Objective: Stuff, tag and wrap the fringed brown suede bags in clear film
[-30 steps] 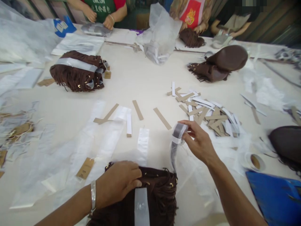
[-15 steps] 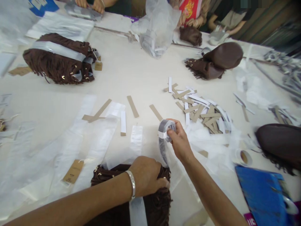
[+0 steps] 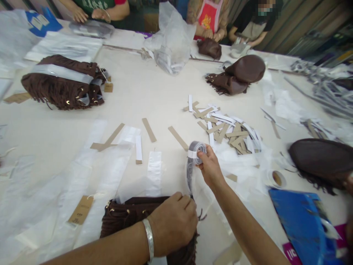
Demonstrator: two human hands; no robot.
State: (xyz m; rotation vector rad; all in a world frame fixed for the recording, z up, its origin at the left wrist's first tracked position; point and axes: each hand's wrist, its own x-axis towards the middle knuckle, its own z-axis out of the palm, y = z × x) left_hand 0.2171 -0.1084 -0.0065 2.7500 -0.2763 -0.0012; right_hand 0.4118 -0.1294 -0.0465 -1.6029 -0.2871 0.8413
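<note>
A brown fringed bag point(image 3: 132, 209) with gold eyelets lies at the bottom centre, partly covered by my left arm. My left hand point(image 3: 175, 224), with a silver bangle at the wrist, is curled closed at the bag's upper right edge; its fingertips are partly hidden. My right hand point(image 3: 211, 165) pinches a coiled strap point(image 3: 198, 149) wrapped in clear plastic with a white band round it. From the coil, a length of the strap hangs down to the bag beside my left fingers. A brown paper tag point(image 3: 81, 210) on a white string lies left of the bag.
Cardboard strips point(image 3: 228, 129) are heaped right of centre. Clear plastic sleeves point(image 3: 116, 165) cover the left. Other brown bags point(image 3: 62, 82) lie around the table. A tape roll point(image 3: 276, 178) and blue packet point(image 3: 295, 221) are at right. Co-workers' hands point(image 3: 100, 14) show across the table.
My left fingers have drawn in closer at the bag's edge, and the thumb no longer shows stretched out. My right hand still holds the coil. The view has tilted up slightly.
</note>
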